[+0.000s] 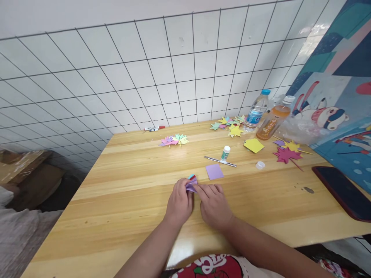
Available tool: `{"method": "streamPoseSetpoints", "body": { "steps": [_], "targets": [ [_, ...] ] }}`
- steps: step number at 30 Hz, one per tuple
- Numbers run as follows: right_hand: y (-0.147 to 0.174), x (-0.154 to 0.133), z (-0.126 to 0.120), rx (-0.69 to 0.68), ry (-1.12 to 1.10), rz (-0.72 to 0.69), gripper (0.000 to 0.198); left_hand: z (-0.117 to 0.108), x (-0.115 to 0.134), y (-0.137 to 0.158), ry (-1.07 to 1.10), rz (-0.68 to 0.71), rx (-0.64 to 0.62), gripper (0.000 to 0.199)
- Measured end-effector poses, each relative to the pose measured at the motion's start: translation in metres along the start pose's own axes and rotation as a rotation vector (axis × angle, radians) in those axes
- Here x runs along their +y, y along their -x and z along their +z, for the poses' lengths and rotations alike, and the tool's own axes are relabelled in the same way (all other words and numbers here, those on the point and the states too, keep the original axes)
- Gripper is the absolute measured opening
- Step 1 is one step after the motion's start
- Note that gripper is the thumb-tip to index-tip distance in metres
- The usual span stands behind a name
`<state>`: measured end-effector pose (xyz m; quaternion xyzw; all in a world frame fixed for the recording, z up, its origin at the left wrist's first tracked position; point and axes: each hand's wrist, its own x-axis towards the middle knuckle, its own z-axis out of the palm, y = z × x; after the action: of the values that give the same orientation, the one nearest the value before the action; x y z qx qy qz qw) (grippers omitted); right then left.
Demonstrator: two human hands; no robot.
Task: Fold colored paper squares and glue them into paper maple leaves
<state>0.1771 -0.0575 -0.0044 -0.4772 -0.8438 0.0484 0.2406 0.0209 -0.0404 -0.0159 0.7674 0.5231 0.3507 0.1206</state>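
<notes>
A folded piece of purple paper is between my two hands, low over the wooden table. My left hand is closed on its left side, thumb and fingers pinching it. From the right, my right hand has its fingers curled, with the index fingertip pressed to the paper's edge; its thumb is hidden. Just behind the folded paper a small blue-and-red thing shows, mostly covered, so its kind is unclear. A flat purple paper square lies beyond my right hand.
Beyond the square are a glue stick, a slim pen-like tool and a clear cap. Paper leaves lie farther back. Yellow paper, a water bottle, an orange drink bottle and a phone stand or lie rightward.
</notes>
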Motion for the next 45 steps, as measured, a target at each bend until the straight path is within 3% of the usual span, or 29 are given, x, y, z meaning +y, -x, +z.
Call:
{"method": "streamPoseSetpoints", "body": {
  "steps": [4, 7, 11, 16, 20, 23, 27, 31, 33, 37, 39, 42, 45],
  "targets": [
    [0.001, 0.0, -0.001, 0.113, -0.056, 0.023, 0.036, 0.0, -0.001, 0.0, 0.015, 0.001, -0.001, 0.027],
    [-0.001, 0.0, -0.001, 0.109, -0.138, 0.002, 0.025, 0.0, 0.0, 0.0, 0.033, 0.004, 0.001, 0.028],
    [-0.008, 0.001, 0.0, 0.085, -0.234, 0.085, 0.02, -0.002, 0.002, 0.0, 0.039, 0.017, -0.031, 0.027],
    [-0.019, 0.015, -0.003, 0.079, -0.299, 0.081, 0.019, -0.002, 0.004, 0.001, 0.022, 0.026, -0.028, 0.027],
    [-0.031, 0.048, -0.019, 0.175, -0.216, 0.329, 0.02, -0.002, 0.003, 0.001, 0.004, 0.018, -0.026, 0.027],
    [-0.041, 0.079, -0.03, 0.038, -0.063, 0.455, 0.018, -0.002, 0.002, 0.0, -0.003, 0.007, -0.029, 0.023],
    [-0.046, 0.099, -0.025, -0.023, 0.133, 0.389, 0.016, -0.002, 0.0, -0.002, -0.011, 0.004, -0.029, 0.021],
    [-0.043, 0.088, -0.018, 0.148, 0.201, 0.369, 0.021, 0.001, -0.002, -0.001, -0.015, 0.004, -0.013, 0.021],
    [-0.042, 0.075, -0.017, 0.217, 0.112, 0.314, 0.026, 0.002, -0.003, -0.001, -0.018, 0.004, 0.0, 0.02],
    [-0.04, 0.05, -0.01, 0.082, -0.18, 0.099, 0.027, 0.003, -0.005, -0.002, -0.022, 0.021, 0.027, 0.018],
    [-0.041, 0.043, -0.004, 0.067, -0.254, 0.107, 0.029, 0.003, -0.005, -0.002, -0.022, 0.023, 0.033, 0.018],
    [-0.043, 0.042, 0.002, 0.072, -0.287, 0.159, 0.013, 0.001, -0.004, -0.002, -0.019, 0.022, 0.028, 0.018],
    [-0.044, 0.048, 0.003, 0.079, -0.326, 0.167, 0.011, 0.0, -0.003, -0.002, 0.0, 0.01, 0.011, 0.02]
  ]
}}
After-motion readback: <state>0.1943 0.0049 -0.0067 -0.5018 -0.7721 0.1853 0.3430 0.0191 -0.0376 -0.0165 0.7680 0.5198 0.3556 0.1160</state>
